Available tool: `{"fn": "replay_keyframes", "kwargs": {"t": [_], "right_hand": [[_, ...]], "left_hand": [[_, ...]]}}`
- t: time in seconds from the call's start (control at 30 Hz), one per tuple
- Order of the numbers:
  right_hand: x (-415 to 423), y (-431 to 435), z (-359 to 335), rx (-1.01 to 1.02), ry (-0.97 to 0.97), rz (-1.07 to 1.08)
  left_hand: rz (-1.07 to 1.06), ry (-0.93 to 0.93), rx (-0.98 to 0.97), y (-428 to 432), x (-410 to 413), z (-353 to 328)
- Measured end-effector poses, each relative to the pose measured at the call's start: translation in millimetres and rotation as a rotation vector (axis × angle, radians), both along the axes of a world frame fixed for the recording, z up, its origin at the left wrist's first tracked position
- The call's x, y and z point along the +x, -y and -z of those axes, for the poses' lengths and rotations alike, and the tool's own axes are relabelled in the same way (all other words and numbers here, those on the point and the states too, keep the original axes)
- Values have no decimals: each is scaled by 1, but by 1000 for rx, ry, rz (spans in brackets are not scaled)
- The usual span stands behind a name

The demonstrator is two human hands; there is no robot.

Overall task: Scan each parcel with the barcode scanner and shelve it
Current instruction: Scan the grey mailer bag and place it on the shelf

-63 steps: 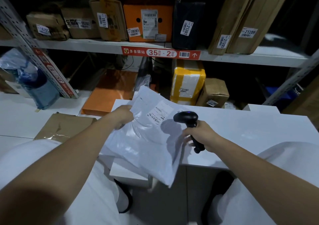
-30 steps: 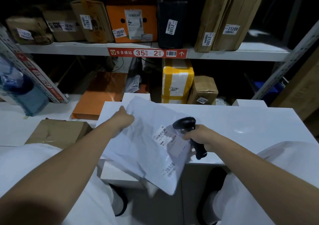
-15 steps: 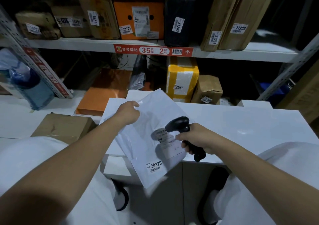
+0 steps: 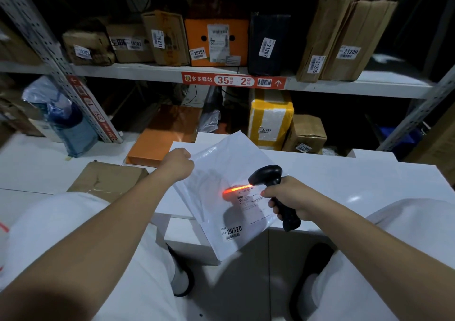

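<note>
A flat white plastic mailer parcel (image 4: pixel 216 212) hangs over the front edge of the white table (image 4: pixel 344 180), its shipping label and a "20320" sticker facing up. My left hand (image 4: pixel 178 163) grips its upper left corner. My right hand (image 4: pixel 288 201) grips the handle of the black barcode scanner (image 4: pixel 267 175), whose head points left at the label. A red-orange scan line glows across the label's barcode just left of the scanner head.
A shelf (image 4: pixel 147 71) labelled 35-2 carries several numbered boxes. Below it stand a yellow parcel (image 4: pixel 270 119), a small brown box (image 4: pixel 306 133) and a flat orange box (image 4: pixel 162 138). A brown carton (image 4: pixel 105 180) lies at left, beside my knee.
The parcel was turned so its label faces the scanner. The scanner head came closer to the label, and its red scan line is now lit across the barcode.
</note>
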State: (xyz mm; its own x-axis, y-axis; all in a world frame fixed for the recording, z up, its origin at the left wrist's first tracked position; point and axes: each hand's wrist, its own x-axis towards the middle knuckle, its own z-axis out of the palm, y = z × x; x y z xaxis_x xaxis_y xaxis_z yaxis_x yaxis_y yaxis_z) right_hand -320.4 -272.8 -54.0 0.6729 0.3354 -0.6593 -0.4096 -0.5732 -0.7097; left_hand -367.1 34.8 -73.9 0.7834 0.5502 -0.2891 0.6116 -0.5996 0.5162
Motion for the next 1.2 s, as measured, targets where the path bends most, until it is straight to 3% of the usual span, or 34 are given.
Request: {"fn": "replay_keyframes", "kwargs": {"t": [0.33,0.53,0.63,0.83,0.97,1.2], "right_hand": [[-6,13,6,11,89,9],[17,12,28,-202,433,13],[29,15,43,-262,468,39],[34,16,60,-256,427,73],[37,15,61,-230,413,81],[37,22,64,-253,336,130]], "left_hand": [[0,-166,-5,9,-19,-1],[-185,-333,-360,18,-33,18],[-249,-404,-500,29,-35,23],[-329,-391,-676,44,-41,25],[-426,-274,-790,51,-34,36],[-427,-185,-723,67,-27,41]]}}
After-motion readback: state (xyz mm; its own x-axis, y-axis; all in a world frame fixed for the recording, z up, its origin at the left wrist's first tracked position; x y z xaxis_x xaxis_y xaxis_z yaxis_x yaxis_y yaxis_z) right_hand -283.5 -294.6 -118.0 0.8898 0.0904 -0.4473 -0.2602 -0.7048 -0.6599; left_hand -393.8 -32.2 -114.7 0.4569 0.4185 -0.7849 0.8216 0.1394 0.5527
